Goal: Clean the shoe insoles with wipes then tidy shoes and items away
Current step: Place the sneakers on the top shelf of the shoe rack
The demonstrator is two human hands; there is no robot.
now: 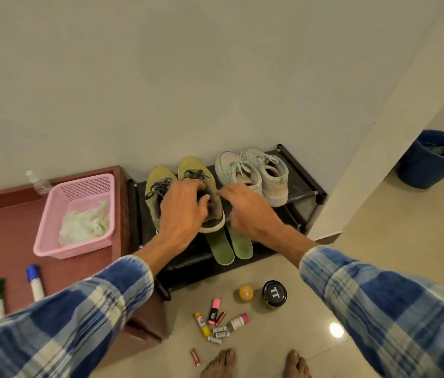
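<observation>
Two yellow-green sneakers stand on the black shoe rack (305, 197); the left one (155, 186) is free. My left hand (182, 211) grips the heel opening of the right yellow sneaker (193, 167). My right hand (245, 211) hovers beside that sneaker with fingers curled at its collar; whether it holds anything is hidden. Two green insoles (221, 249) (242, 245) lie on the rack's lower shelf below my hands. Used white wipes (84, 225) fill a pink basket (52, 241) on the brown cabinet.
A pair of white and pale-blue sneakers (256, 173) sits at the rack's right. Markers (35, 282) lie on the cabinet. On the floor are a black-lidded jar (274, 294), an orange lid (246, 293), a highlighter, batteries and glue. A blue bin (430, 159) stands at right.
</observation>
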